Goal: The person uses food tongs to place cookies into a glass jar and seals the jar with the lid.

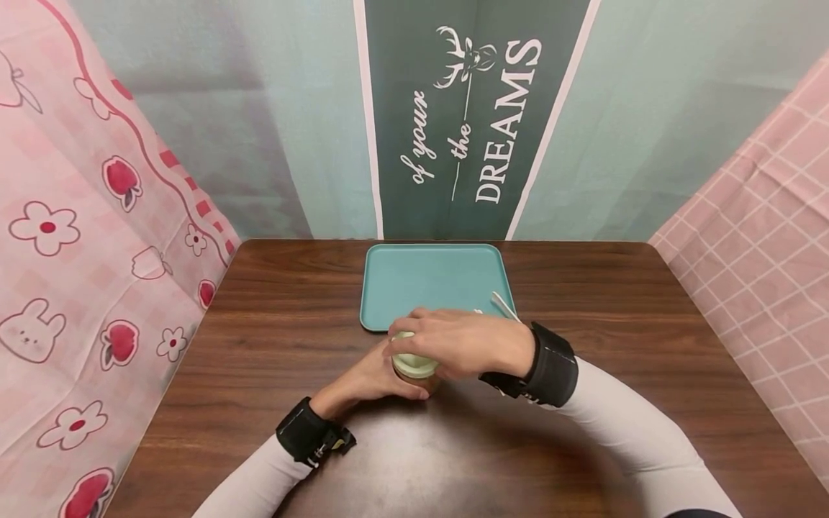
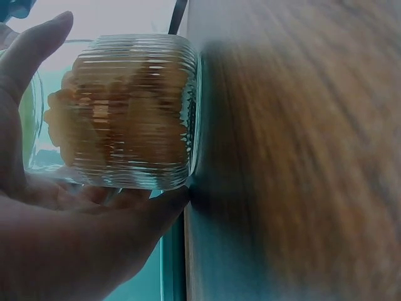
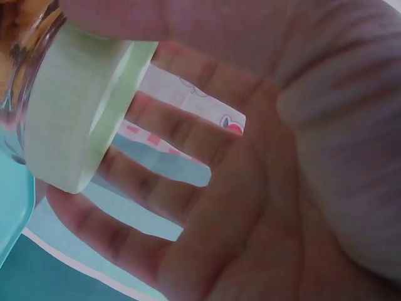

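Observation:
A clear ribbed glass jar (image 2: 125, 113) holding tan-brown pieces stands upright on the table in front of the tray. My left hand (image 1: 378, 374) grips its body from the left, the thumb along the near side. On top sits a pale green lid (image 3: 69, 106). My right hand (image 1: 463, 342) reaches over from the right and holds this lid by the rim, thumb on one side and spread fingers around the other. From the head, the right hand covers part of the lid, and both hands hide much of the jar.
A teal rectangular tray (image 1: 434, 277) lies behind the jar. At its right front corner rests a thin white utensil (image 1: 505, 306), partly hidden by the right hand. The brown wooden table (image 1: 272, 288) meets hanging cloths at the back and sides.

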Demonstrator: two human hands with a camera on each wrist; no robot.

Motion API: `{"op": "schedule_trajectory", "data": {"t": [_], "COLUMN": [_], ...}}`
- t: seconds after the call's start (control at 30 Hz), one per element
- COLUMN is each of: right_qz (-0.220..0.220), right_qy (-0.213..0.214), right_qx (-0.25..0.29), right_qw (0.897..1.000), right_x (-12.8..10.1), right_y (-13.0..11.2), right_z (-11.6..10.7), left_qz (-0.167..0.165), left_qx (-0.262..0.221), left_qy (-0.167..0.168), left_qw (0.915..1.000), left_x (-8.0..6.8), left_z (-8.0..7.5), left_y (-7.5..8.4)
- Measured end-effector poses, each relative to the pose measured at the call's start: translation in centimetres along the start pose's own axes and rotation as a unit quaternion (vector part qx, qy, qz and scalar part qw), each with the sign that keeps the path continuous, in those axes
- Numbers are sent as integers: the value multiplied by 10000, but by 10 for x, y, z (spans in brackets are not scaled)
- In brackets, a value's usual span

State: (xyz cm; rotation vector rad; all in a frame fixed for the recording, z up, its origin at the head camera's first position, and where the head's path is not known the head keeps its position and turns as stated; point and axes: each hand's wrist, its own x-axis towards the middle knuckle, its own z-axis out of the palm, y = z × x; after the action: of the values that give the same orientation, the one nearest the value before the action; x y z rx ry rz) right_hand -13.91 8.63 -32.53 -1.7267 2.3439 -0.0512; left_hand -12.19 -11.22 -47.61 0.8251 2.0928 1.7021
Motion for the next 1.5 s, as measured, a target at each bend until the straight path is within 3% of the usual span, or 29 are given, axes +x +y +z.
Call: {"op": "schedule_trajectory", "data": {"t": [0.23, 0.53, 0.9, 1.07, 1.17, 1.27, 1.4, 1.5], "right_qz": [299, 620, 699, 593, 535, 488, 637, 779], "right_qy": [71, 81, 87, 199, 301, 479, 716, 873], "right_qx": [-162, -576, -520, -508, -366, -120, 151, 162], "right_qw": [9994, 9964, 9962, 9968, 9974, 9976, 9953, 9930], "right_x": [4, 6, 1, 0, -2, -6, -15, -24], "right_y": [-3, -8, -8, -7, -7, -5, -3, -2], "right_z": [4, 3, 9, 13, 15, 19, 22, 25], "left_qz": [-208, -221, -216, -115, -119, -388, -730, -730], "left_qx": [-43, -156, 14, 461, 704, 792, 930, 1084], "left_qy": [59, 118, -37, -20, 17, 101, 318, 464], "left_qw": [9998, 9996, 9998, 9989, 9974, 9961, 9925, 9903], "left_x": [-2, 0, 2, 0, -5, -11, -23, -33], "left_z": [1, 2, 2, -3, -6, -9, -13, -18], "left_y": [1, 1, -1, -2, -2, -1, 4, 7]}}
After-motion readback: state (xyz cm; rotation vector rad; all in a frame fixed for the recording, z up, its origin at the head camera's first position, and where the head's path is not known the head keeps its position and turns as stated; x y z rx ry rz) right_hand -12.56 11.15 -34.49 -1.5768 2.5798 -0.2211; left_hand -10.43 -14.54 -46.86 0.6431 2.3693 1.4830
